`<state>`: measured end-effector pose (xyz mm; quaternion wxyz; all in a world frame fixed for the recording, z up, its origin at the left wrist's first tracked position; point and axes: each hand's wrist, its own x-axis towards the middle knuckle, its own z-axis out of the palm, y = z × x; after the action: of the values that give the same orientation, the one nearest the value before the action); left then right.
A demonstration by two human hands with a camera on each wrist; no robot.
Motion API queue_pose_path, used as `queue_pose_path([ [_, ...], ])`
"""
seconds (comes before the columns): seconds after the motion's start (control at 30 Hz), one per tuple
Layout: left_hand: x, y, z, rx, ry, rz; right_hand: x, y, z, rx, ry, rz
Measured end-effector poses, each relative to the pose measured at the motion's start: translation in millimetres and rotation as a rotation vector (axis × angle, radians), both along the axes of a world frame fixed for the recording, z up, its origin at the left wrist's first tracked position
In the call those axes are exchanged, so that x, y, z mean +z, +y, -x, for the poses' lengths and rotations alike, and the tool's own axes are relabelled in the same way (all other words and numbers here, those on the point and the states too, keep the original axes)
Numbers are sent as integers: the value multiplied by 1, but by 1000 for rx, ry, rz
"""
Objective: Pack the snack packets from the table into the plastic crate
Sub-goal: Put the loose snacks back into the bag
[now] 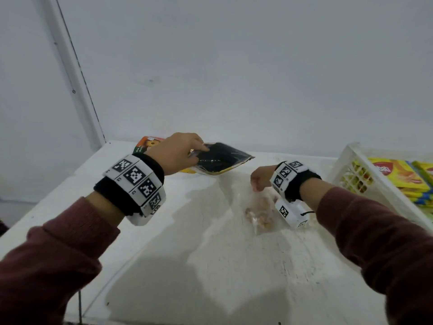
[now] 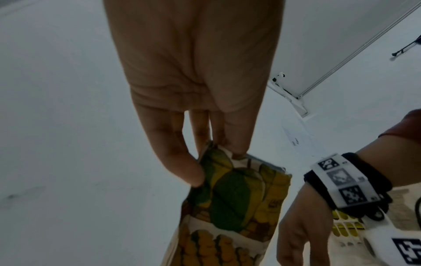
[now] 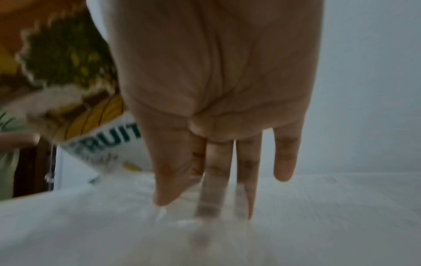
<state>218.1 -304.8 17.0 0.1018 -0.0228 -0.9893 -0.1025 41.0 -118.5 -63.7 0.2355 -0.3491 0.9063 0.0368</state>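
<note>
On the white table (image 1: 164,254), toward its far left corner, the left hand (image 1: 174,153) pinches the top edge of a snack packet (image 1: 222,160) between thumb and fingers; the packet hangs tilted just above the surface. From the head view its upper face looks black, while the left wrist view shows the printed side (image 2: 230,203), with green and yellow fruit artwork. Behind that hand a second packet (image 1: 146,145), orange and green, lies against the back wall (only a corner of it shows). The right hand (image 1: 261,178) is lowered near the middle of the table over a clear bag (image 1: 260,214) holding pale brown pieces. Its fingers (image 3: 216,171) point down and meet the top of the bag with the thumb drawn in, but the right wrist view is blurred, so whether they actually grip the plastic cannot be told. At the right edge stands a white plastic crate (image 1: 349,158) with yellow packets (image 1: 396,174) already stacked inside, well apart from both hands.
</note>
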Motion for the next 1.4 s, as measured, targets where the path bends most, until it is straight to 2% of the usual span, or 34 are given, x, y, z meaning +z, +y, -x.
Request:
queue_pose_path([
  [0.13,2,0,7,17,10,7,30,16,0,-90,-63,224],
  [0.2,4,-2,12,6,6,2,53,29,-5,-115,-239,411],
  [0.23,4,-3,14,-3,3,-1,63,35,-9,-108,-273,472],
  [0.37,6,-6,17,-25,-4,3,85,53,-26,-83,-185,541],
  [0.63,3,-14,21,-99,-28,-14,54,59,-55,-205,-199,461],
  [0.8,2,-16,21,-123,-49,6,46,53,-64,-318,-190,525],
  [1.0,1,-15,22,-136,-61,-7,36,44,-61,-315,-80,623],
  [1.23,2,-13,25,-139,-58,-24,18,44,-51,-217,92,260],
  [1.4,2,-10,27,-129,-56,-37,14,39,-53,-88,363,111],
])
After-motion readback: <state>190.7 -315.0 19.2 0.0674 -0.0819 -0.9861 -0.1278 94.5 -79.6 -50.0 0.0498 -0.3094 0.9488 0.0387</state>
